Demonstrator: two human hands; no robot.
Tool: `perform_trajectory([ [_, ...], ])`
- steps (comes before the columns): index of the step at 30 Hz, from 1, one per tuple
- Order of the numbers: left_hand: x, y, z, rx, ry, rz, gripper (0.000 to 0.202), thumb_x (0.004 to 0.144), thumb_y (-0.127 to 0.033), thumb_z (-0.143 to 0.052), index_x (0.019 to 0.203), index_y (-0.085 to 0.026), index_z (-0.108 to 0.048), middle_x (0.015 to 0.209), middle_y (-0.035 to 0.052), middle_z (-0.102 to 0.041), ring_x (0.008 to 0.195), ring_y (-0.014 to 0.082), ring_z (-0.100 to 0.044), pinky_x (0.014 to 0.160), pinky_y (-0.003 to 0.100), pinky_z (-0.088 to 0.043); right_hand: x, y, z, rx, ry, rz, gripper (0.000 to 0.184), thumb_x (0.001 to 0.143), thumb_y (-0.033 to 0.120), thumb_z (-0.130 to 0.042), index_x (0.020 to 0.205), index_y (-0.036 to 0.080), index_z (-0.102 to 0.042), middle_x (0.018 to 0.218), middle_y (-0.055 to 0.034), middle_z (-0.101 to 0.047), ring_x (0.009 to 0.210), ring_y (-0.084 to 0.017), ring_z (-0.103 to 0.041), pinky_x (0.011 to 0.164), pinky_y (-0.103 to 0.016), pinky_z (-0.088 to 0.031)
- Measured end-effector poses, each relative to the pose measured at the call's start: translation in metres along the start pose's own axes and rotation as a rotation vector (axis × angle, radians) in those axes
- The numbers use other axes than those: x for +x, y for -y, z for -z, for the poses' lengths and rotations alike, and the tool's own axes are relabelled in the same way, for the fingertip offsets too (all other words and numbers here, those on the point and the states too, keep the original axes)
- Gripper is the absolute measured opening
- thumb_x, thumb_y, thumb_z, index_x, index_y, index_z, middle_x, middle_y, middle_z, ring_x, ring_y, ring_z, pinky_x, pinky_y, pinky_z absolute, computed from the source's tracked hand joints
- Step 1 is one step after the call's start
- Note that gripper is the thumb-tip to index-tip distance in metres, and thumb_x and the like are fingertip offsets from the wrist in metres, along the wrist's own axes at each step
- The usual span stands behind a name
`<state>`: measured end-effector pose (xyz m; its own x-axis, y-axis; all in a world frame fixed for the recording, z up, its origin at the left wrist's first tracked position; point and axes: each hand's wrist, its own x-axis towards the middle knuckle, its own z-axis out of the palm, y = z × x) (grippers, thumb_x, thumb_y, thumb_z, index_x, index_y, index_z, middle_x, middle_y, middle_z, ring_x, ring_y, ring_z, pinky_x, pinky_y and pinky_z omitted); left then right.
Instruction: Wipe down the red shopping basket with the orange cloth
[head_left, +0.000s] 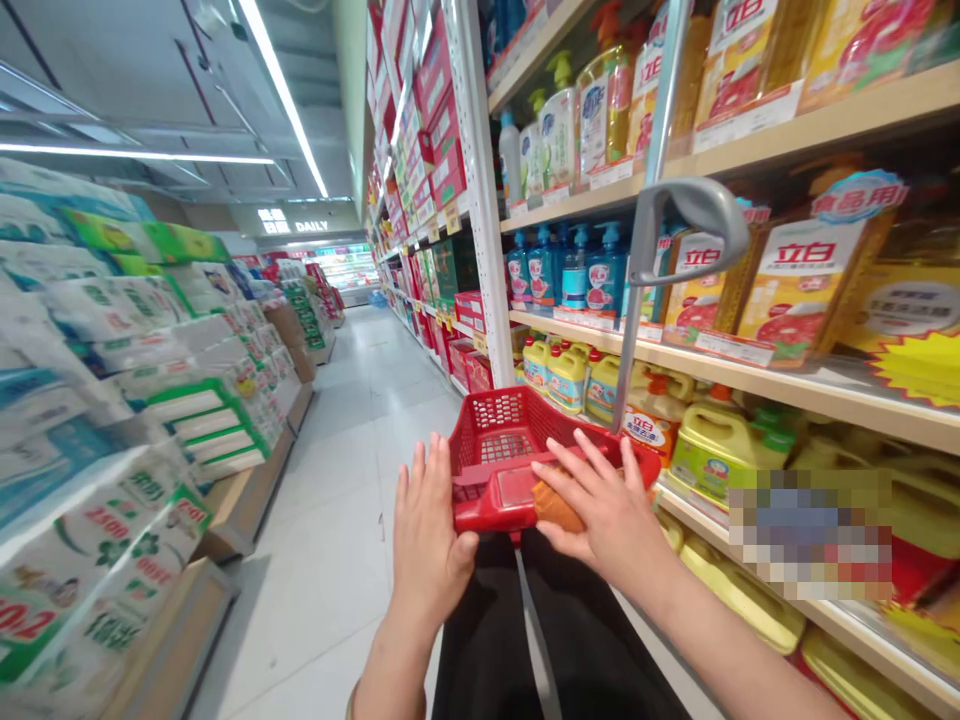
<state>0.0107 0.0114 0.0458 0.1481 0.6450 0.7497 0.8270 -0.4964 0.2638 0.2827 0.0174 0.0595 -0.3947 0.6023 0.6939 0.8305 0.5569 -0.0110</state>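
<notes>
The left hand [429, 530], fingers half-curled, rests against a red plastic shopping basket [495, 430]; the right hand [607, 510], fingers spread open, lies on an orange packet [556, 505].

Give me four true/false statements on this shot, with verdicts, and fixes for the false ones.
1. The right hand touches an orange item in the red basket. True.
2. The left hand grips a blue pump bottle. False: it is at the basket's edge.
3. Yellow jugs stand on shelving right of the aisle. True.
4. The aisle is carpeted. False: its floor is pale tile.
</notes>
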Motion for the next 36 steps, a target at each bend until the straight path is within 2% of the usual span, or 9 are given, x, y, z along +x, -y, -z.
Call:
perform_trajectory([
  [3, -0.002, 0.006, -0.002, -0.015, -0.005, -0.005, 0.106, 0.093, -0.088, -0.003, 0.176, -0.023, -0.011, 0.179, 0.0166, -0.028, 0.168, 0.0357, -0.02, 0.135, 0.061, -0.016, 0.028, 0.041, -0.015, 0.059, 0.009, 0.03, 0.057, 0.1, 0.062, -0.067, 0.15, 0.035, -0.064, 0.167, -0.0025, -0.052, 0.159, -0.04, -0.039, 0.133, -0.075, -0.003],
  [7, -0.005, 0.015, -0.002, -0.04, -0.02, -0.015, 0.101, 0.096, -0.085, -0.001, 0.176, -0.025, -0.012, 0.181, 0.015, -0.024, 0.168, 0.0338, -0.019, 0.136, 0.06, -0.015, 0.058, 0.083, -0.03, 0.139, 0.095, 0.177, 0.056, 0.103, 0.062, -0.061, 0.148, 0.028, -0.066, 0.163, -0.0059, -0.057, 0.156, -0.037, -0.045, 0.134, -0.07, -0.015],
  [10, -0.005, 0.014, -0.001, -0.048, -0.004, -0.016, 0.097, 0.098, -0.082, -0.002, 0.176, -0.025, -0.012, 0.181, 0.0145, -0.024, 0.169, 0.0334, -0.019, 0.136, 0.059, -0.017, 0.05, 0.067, -0.026, 0.154, 0.108, 0.207, 0.059, 0.103, 0.065, -0.061, 0.151, 0.031, -0.063, 0.162, -0.0054, -0.058, 0.153, -0.037, -0.05, 0.132, -0.071, -0.019],
  [16, -0.003, 0.006, 0.004, -0.022, 0.015, -0.024, 0.099, 0.097, -0.083, -0.002, 0.176, -0.024, -0.01, 0.18, 0.0133, -0.026, 0.169, 0.0334, -0.019, 0.136, 0.059, -0.016, 0.004, -0.011, -0.001, -0.011, 0.082, 0.1, 0.066, 0.095, 0.06, -0.075, 0.155, 0.038, -0.059, 0.163, -0.0063, -0.056, 0.153, -0.039, -0.049, 0.129, -0.077, -0.016],
  [19, -0.002, 0.004, 0.003, 0.029, 0.011, -0.043, 0.101, 0.096, -0.085, -0.003, 0.176, -0.023, -0.01, 0.18, 0.014, -0.027, 0.169, 0.0337, -0.017, 0.136, 0.06, -0.014, 0.01, -0.001, -0.003, -0.047, 0.047, 0.043, 0.064, 0.097, 0.056, -0.075, 0.156, 0.039, -0.058, 0.167, -0.0039, -0.051, 0.157, -0.041, -0.042, 0.13, -0.078, -0.011],
  [25, -0.003, 0.009, -0.001, 0.158, -0.001, -0.075, 0.103, 0.095, -0.087, -0.008, 0.176, -0.023, -0.015, 0.18, 0.0152, -0.025, 0.169, 0.0369, -0.013, 0.134, 0.064, -0.017, 0.052, 0.073, -0.021, 0.035, 0.002, 0.043, 0.049, 0.105, 0.053, -0.061, 0.151, 0.035, -0.064, 0.169, -0.0004, -0.049, 0.161, -0.037, -0.036, 0.134, -0.071, -0.006],
  [29, -0.002, 0.008, -0.003, 0.244, 0.013, -0.082, 0.098, 0.099, -0.085, -0.014, 0.175, -0.024, -0.017, 0.18, 0.0124, -0.027, 0.169, 0.0364, -0.013, 0.134, 0.062, -0.017, 0.032, 0.049, -0.013, 0.022, 0.014, -0.018, 0.049, 0.107, 0.052, -0.057, 0.154, 0.038, -0.061, 0.17, 0.0002, -0.046, 0.161, -0.039, -0.037, 0.131, -0.076, -0.011],
  [33, 0.001, 0.001, -0.004, 0.291, 0.015, -0.102, 0.102, 0.097, -0.087, -0.012, 0.175, -0.022, -0.018, 0.178, 0.0114, -0.031, 0.169, 0.035, -0.016, 0.135, 0.058, -0.013, 0.003, 0.002, -0.004, -0.074, -0.027, -0.278, 0.047, 0.11, 0.051, -0.046, 0.153, 0.04, -0.062, 0.166, -0.0008, -0.051, 0.159, -0.045, -0.039, 0.121, -0.088, -0.021],
  [36, 0.002, -0.001, -0.006, 0.302, 0.012, -0.116, 0.103, 0.097, -0.087, -0.012, 0.175, -0.02, -0.017, 0.177, 0.0113, -0.034, 0.169, 0.0347, -0.017, 0.135, 0.056, -0.012, 0.01, 0.016, -0.01, -0.078, -0.041, -0.34, 0.045, 0.11, 0.047, -0.046, 0.152, 0.042, -0.063, 0.167, 0.0001, -0.051, 0.16, -0.046, -0.036, 0.12, -0.089, -0.019],
])
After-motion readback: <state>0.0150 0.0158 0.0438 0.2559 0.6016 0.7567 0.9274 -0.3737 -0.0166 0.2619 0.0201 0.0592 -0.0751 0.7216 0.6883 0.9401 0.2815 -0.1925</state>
